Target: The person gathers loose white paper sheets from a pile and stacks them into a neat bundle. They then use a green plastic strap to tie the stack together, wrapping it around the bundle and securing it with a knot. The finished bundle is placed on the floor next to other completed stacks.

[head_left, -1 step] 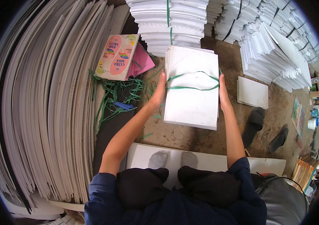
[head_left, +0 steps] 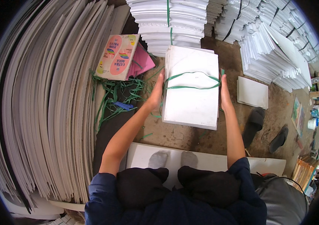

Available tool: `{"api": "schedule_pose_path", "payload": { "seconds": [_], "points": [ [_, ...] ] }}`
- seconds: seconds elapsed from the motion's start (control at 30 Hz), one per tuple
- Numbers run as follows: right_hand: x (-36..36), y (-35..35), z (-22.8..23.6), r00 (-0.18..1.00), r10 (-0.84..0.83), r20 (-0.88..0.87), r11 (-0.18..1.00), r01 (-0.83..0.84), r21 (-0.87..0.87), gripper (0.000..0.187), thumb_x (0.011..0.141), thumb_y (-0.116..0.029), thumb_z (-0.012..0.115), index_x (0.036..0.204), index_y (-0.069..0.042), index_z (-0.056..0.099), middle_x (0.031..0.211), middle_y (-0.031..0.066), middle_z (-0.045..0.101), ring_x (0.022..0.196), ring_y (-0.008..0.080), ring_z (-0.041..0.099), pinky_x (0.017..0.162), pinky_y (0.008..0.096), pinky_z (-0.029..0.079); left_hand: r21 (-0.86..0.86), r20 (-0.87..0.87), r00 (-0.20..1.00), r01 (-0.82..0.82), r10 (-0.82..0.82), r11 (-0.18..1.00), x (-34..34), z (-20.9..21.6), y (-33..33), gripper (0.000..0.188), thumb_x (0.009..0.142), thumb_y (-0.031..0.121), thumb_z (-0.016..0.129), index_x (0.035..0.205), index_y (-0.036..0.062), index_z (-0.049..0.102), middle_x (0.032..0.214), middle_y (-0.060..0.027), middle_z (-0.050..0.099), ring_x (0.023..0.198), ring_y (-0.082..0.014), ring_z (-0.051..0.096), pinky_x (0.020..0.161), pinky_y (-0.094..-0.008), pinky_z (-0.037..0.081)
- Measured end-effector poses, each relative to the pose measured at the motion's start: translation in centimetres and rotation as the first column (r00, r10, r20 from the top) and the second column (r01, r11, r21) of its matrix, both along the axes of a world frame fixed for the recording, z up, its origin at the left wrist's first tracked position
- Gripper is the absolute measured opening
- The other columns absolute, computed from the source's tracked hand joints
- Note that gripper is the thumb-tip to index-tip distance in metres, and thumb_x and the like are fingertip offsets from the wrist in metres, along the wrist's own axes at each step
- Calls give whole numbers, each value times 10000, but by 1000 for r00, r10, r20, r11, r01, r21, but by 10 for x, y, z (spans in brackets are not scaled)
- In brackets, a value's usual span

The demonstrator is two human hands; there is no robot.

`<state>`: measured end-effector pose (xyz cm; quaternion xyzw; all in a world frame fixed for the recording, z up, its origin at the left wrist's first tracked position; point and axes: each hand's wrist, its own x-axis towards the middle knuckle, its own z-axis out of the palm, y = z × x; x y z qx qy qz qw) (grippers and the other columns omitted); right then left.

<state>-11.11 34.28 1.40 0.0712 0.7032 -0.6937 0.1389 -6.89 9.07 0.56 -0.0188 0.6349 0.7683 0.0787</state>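
Observation:
A stack of white card sheets (head_left: pixel 191 103) lies on the floor in front of me. A flat green plastic strap (head_left: pixel 195 87) loops loosely across its top. My left hand (head_left: pixel 157 92) stands upright along the stack's left side, fingers stretched out. On the right side, my right hand (head_left: pixel 224 90) is held likewise, flat and straight, with a narrow gap between it and the sheets. One strap end sticks up beside the right fingertips. Neither hand is closed round anything; the undersides of the fingers are partly hidden.
Tall grey-white boards (head_left: pixel 54 101) stand packed at the left. Green strap scraps (head_left: pixel 120 93), a blue tool-like piece (head_left: pixel 123 105) and a printed carton sheet (head_left: pixel 117 56) lie nearby. Bundled white stacks (head_left: pixel 170 28) rise behind. Rightward are a small white stack (head_left: pixel 252 92) and dark slippers (head_left: pixel 254 123).
Both hands have moved slightly outward from the stack's sides. At the right edge, the strap now stands out a little toward the right fingertips. The stack is in nearly the same place.

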Motion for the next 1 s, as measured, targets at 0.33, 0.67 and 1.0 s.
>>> {"api": "schedule_pose_path", "payload": {
  "seconds": [0.33,0.67,1.0],
  "points": [
    [34,52,-43,986,33,-161,998,-41,-47,492,814,-89,455,1282,-59,302,1338,123,272,1253,211,223,974,334,267,-541,-145,977,51,-153,840,43,-47,-39,338,718,64,531,1049,49,463,993,-69,536,906,-176,511,744,-307,416],
    [25,66,-62,959,-116,-258,951,182,249,207,874,-176,479,1013,-40,550,812,-47,496,716,53,422,636,193,345,-205,36,975,221,-218,953,14,-30,-61,319,797,295,500,1043,94,465,947,-19,533,751,-135,508,657,-261,381],
    [31,60,-53,972,-193,-134,956,217,196,260,871,-231,476,999,-11,525,827,-6,498,754,77,443,683,208,348,-614,79,866,432,-493,661,32,-41,-87,262,793,267,522,950,58,553,875,-99,544,817,-230,509,781,-349,374]
  ]
}}
